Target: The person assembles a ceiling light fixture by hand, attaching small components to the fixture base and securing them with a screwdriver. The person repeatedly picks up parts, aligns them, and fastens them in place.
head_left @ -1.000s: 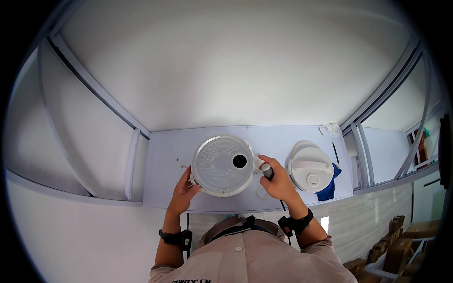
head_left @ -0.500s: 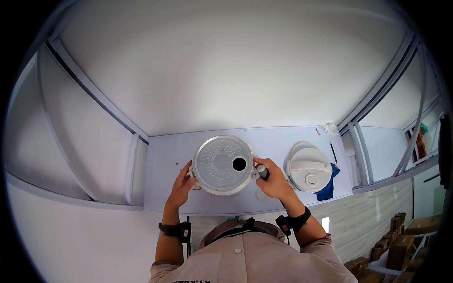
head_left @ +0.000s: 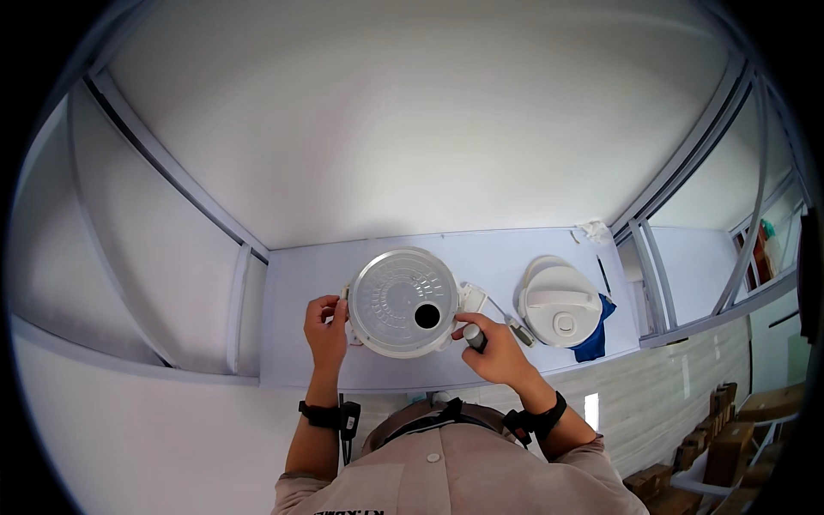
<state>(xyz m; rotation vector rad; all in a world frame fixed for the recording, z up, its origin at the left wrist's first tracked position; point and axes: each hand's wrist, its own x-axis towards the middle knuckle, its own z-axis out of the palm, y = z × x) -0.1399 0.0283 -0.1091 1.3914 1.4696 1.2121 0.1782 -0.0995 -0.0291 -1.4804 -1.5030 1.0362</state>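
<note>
A round white rice-cooker-like body (head_left: pixel 403 302) lies on the white table in front of me. Its silver-grey face has embossed rings and a round black hole off centre, toward the right and near side. My left hand (head_left: pixel 327 333) is beside its left rim, fingers bent and loosely apart, fingertips close against the edge. At the right rim my right hand (head_left: pixel 498 352) is closed round a screwdriver-like tool (head_left: pixel 474 337) with a grey and black handle; its shaft is hidden. My right fingertips meet the rim. A white part (head_left: pixel 472 297) sticks out from the right side.
Right of the body rests a white lid-like part (head_left: pixel 562 305) with a handle and round button, over a blue cloth (head_left: pixel 596 335). A grey-handled tool (head_left: pixel 520 332) lies beside it. Crumpled white wrap (head_left: pixel 592 230) and a dark thin rod (head_left: pixel 602 273) are farther back.
The round body has turned clockwise, so the black hole sits nearer me. The white side part and the tool on the table have come into view. My left fingers have loosened from the rim.
</note>
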